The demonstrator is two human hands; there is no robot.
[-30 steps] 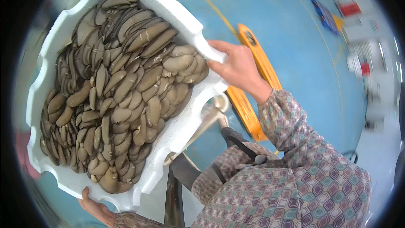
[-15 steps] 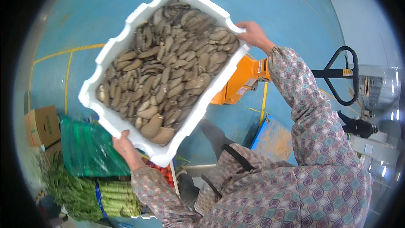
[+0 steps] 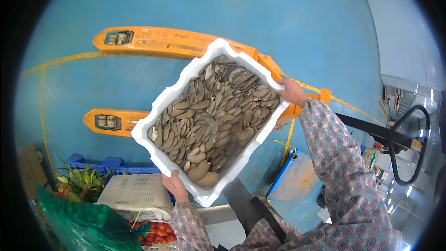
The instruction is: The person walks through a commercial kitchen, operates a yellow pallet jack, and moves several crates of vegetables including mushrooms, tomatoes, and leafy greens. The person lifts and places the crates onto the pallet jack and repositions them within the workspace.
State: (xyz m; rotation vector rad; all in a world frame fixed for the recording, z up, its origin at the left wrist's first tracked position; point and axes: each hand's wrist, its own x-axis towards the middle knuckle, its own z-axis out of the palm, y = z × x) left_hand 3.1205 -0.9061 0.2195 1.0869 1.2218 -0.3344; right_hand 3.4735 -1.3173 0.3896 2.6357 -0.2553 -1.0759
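A white foam box filled with grey-brown mushrooms, flat and oval like oyster mushrooms, is held out in front of me. My left hand grips its near left corner, the thumb over the rim and the other fingers hidden beneath. At the right corner, my right hand is closed on the rim. Both arms wear patterned sleeves. Under the far side of the box stands an orange pallet jack, its forks partly covered by the box.
The jack's black handle rises at the right. At lower left are a blue pallet, a light plastic crate, red produce, leafy greens and a green bag. A blue-edged board lies nearby.
The box, still held by both hands, sits lower and further right in view. The pallet jack's forks have come into sight, and the bundled green stalks have gone out of view.
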